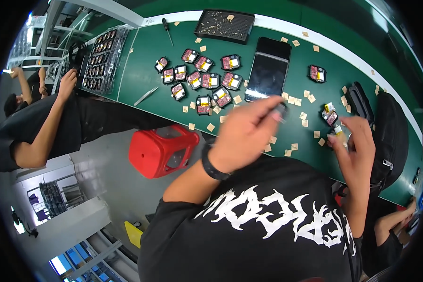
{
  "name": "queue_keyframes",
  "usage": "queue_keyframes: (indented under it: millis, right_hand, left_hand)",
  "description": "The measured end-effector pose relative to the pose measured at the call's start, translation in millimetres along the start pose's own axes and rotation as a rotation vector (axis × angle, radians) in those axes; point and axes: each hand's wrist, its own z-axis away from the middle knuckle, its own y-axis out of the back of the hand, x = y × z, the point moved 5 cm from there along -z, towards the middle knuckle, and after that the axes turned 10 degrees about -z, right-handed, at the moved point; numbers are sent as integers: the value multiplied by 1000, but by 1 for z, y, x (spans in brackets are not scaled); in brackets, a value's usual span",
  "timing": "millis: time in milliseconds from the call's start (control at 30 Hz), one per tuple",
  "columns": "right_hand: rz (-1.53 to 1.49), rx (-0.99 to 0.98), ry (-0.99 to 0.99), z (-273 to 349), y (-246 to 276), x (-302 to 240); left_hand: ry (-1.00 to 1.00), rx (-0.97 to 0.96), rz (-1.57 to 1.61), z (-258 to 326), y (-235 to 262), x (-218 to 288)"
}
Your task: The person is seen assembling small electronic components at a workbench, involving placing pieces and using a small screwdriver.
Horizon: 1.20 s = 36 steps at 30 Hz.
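My left hand (242, 134), with a black band at the wrist, is over the table's near side, thumb and fingers closed on a small dark part (280, 111). Motion blurs that part, so its kind is unclear. My right hand (360, 148) is closed in a pinch on a small white-and-yellow piece (340, 134), partly hidden by the fingers. Just beyond those fingertips lies a small black-cased electronic module (330, 115) with a yellow-and-white part at its top. Another module (317, 74), red inside with a white-and-yellow patch, lies farther back.
Several similar modules (210, 80) lie left of a black phone-like slab (269, 68). Small tan squares (291, 100) are scattered about. Tweezers (146, 96), a screwdriver (168, 31), a black parts tray (224, 26), a clear module tray (105, 58) and a black bag (391, 136) are around. A co-worker's hand (68, 82) is at left.
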Motion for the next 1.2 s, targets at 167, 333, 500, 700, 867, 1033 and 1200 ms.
queue_keyframes:
  millis: [167, 333, 500, 700, 867, 1033, 1200]
  right_hand:
    - [178, -40, 20, -7, -25, 29]
    - [110, -9, 71, -13, -29, 40]
    - [-23, 17, 23, -21, -17, 43]
    - [-228, 39, -76, -11, -4, 17]
    - [-516, 99, -98, -4, -20, 4]
    - [-754, 63, -385, 15, -6, 16]
    - [-613, -129, -425, 18, 4, 27]
  left_hand:
    - [-89, 452, -523, -20, 77, -38]
    - [-102, 444, -747, -37, 94, -53]
    - [-129, 506, -1027, -43, 90, -37]
    - [-151, 199, -320, -35, 18, 22]
    - [347, -482, 1056, -12, -85, 22]
    - [333, -400, 844, -21, -80, 13]
    - [-190, -247, -61, -22, -61, 35]
